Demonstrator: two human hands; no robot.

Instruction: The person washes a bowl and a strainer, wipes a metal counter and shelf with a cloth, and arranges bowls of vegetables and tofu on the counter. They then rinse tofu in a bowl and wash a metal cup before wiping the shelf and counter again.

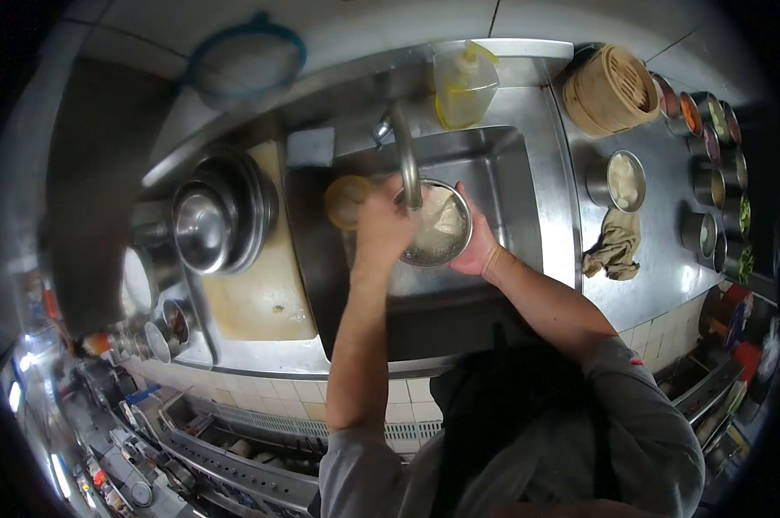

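Below the curved faucet (406, 155), a round metal bowl (440, 252) is over the sink with pale, whitish pieces (444, 216) and cloudy liquid inside. My right hand (475, 246) grips the bowl's right side, thumb along the rim. My left hand (385, 223) is at the bowl's left rim, blurred, with its fingers partly hidden by motion. Just left of that hand is a blurred round yellowish thing (345, 202); whether the hand holds it is unclear.
Left of the sink (507, 173) are stacked metal bowls (207, 226) on a cutting board (265, 302). A soap bottle (466, 86) stands behind. To the right are a bamboo steamer (610, 91), a metal pot (623, 181), a cloth (615, 246) and several food containers (710, 186).
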